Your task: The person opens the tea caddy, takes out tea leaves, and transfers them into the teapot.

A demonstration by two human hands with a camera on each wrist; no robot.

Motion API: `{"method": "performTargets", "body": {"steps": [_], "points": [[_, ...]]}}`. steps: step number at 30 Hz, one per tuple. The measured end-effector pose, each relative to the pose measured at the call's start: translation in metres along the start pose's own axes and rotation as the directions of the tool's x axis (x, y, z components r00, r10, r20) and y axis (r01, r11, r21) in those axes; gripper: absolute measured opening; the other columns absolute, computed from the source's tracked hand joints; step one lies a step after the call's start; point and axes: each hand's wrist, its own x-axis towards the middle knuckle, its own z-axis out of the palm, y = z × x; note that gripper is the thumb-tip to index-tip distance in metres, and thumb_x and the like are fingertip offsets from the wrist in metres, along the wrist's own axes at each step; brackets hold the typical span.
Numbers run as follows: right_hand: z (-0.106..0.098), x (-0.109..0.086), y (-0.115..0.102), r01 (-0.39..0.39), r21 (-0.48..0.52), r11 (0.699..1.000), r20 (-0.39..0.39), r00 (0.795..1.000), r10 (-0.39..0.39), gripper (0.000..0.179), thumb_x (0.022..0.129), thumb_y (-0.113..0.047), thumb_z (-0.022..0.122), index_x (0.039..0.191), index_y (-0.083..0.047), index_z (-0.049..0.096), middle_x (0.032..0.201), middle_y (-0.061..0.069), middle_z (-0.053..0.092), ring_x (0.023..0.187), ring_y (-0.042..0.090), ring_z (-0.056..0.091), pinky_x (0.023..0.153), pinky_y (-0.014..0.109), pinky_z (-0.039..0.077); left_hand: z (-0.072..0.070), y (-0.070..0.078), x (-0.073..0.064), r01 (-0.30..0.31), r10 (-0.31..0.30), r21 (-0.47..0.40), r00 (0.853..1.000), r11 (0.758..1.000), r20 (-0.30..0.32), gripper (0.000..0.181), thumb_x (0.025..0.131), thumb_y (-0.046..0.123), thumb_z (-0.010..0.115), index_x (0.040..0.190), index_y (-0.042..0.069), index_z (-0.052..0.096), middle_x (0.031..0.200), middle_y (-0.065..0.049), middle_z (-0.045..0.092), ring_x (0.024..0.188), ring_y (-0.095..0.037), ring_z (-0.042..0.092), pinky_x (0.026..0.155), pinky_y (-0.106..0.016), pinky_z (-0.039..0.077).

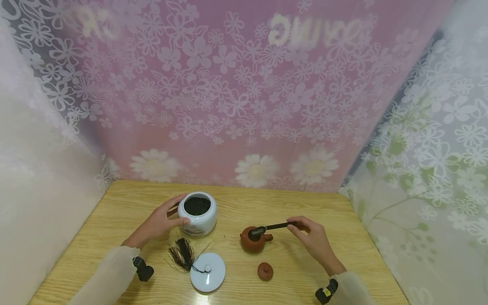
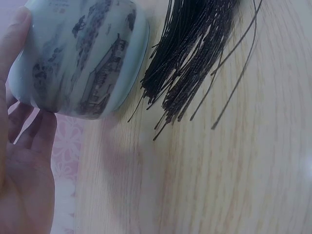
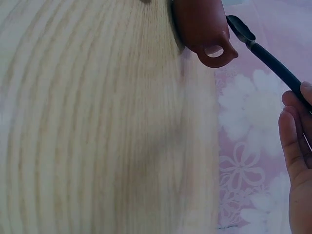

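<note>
Your right hand [image 1: 314, 240] pinches the dark scoop [image 1: 276, 226] by its handle, the bowl over the mouth of the clay teapot [image 1: 251, 246]. Your left hand [image 1: 159, 223] wraps thumb and fingers around the white jar [image 1: 202, 224], left of the teapot. Nearer you lie the white lid [image 1: 214, 280] and black tassel [image 1: 182, 253], left, and the clay lid [image 1: 265, 271], right.
</note>
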Motion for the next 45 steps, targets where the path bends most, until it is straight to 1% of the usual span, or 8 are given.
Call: {"method": "performTargets", "body": {"steps": [4,8,13,18,24,31,41,45], "points": [[0.001,-0.003,0.007,-0.062,0.082,0.995,0.01,0.998,0.061,0.02,0.105,-0.018,0.076,0.125,-0.016,0.079,0.117,0.008,0.078,0.098,0.006,0.075,0.088,0.022,0.064,0.0,0.0,-0.001,0.005,-0.005,-0.003,1.0,1.0,-0.002,0.094,0.097,0.036,0.086,0.173,0.021,0.033,0.179,-0.019,0.027,0.161,-0.049,0.034,0.126,-0.062,0.041],[0.001,-0.005,0.014,-0.157,0.178,0.971,0.025,0.988,0.155,0.022,0.106,-0.017,0.074,0.126,-0.009,0.078,0.118,0.023,0.076,0.098,0.021,0.077,0.088,0.031,0.067,0.0,0.001,-0.001,0.004,-0.004,-0.002,1.0,1.0,-0.001,0.094,0.097,0.036,0.086,0.173,0.02,0.033,0.179,-0.019,0.027,0.161,-0.049,0.034,0.126,-0.062,0.041],[-0.002,-0.004,0.02,-0.269,0.239,0.933,0.004,0.961,0.276,0.033,0.107,-0.025,0.075,0.132,-0.004,0.075,0.115,0.017,0.08,0.102,0.031,0.077,0.092,0.038,0.067,0.0,0.0,0.0,0.001,-0.001,0.002,1.0,1.0,-0.003,0.095,0.097,0.036,0.086,0.173,0.018,0.033,0.179,-0.019,0.028,0.161,-0.049,0.034,0.126,-0.062,0.041],[-0.009,-0.001,0.03,-0.312,0.286,0.906,-0.035,0.942,0.335,0.045,0.107,-0.031,0.074,0.137,0.003,0.07,0.114,0.003,0.083,0.105,0.027,0.078,0.094,0.033,0.067,0.0,-0.001,0.0,0.001,-0.001,0.004,1.0,1.0,-0.004,0.094,0.097,0.036,0.086,0.173,0.02,0.033,0.179,-0.018,0.028,0.161,-0.049,0.035,0.126,-0.062,0.042],[-0.018,0.001,0.044,-0.31,0.363,0.879,-0.108,0.923,0.37,0.048,0.107,-0.027,0.074,0.137,0.009,0.067,0.109,-0.005,0.084,0.102,0.018,0.08,0.091,0.028,0.067,0.0,-0.001,0.0,0.004,-0.004,-0.002,1.0,1.0,-0.003,0.093,0.097,0.036,0.085,0.173,0.024,0.034,0.179,-0.017,0.028,0.162,-0.048,0.034,0.126,-0.062,0.041],[-0.029,0.001,0.067,-0.357,0.38,0.853,-0.154,0.885,0.439,0.05,0.106,-0.032,0.075,0.138,0.005,0.068,0.105,-0.014,0.084,0.102,0.015,0.08,0.09,0.023,0.065,0.001,-0.001,0.0,0.0,0.0,-0.005,1.0,1.0,-0.001,0.092,0.097,0.036,0.085,0.173,0.024,0.034,0.179,-0.018,0.028,0.161,-0.049,0.034,0.126,-0.063,0.041],[-0.042,0.002,0.092,-0.435,0.348,0.831,-0.175,0.84,0.513,0.051,0.106,-0.032,0.074,0.144,0.002,0.066,0.107,-0.014,0.083,0.102,0.005,0.079,0.089,0.015,0.063,0.001,-0.002,0.0,-0.008,0.008,0.005,1.0,1.0,0.0,0.092,0.098,0.036,0.084,0.173,0.025,0.033,0.179,-0.017,0.028,0.161,-0.049,0.034,0.126,-0.063,0.041],[-0.043,0.002,0.096,-0.463,0.337,0.82,-0.166,0.828,0.536,0.05,0.107,-0.03,0.074,0.145,0.002,0.065,0.111,-0.009,0.084,0.099,0.003,0.079,0.089,0.015,0.063,0.001,-0.001,0.0,-0.005,0.005,0.004,1.0,1.0,-0.001,0.092,0.098,0.036,0.084,0.173,0.024,0.033,0.179,-0.017,0.028,0.161,-0.049,0.034,0.126,-0.063,0.041]]}}
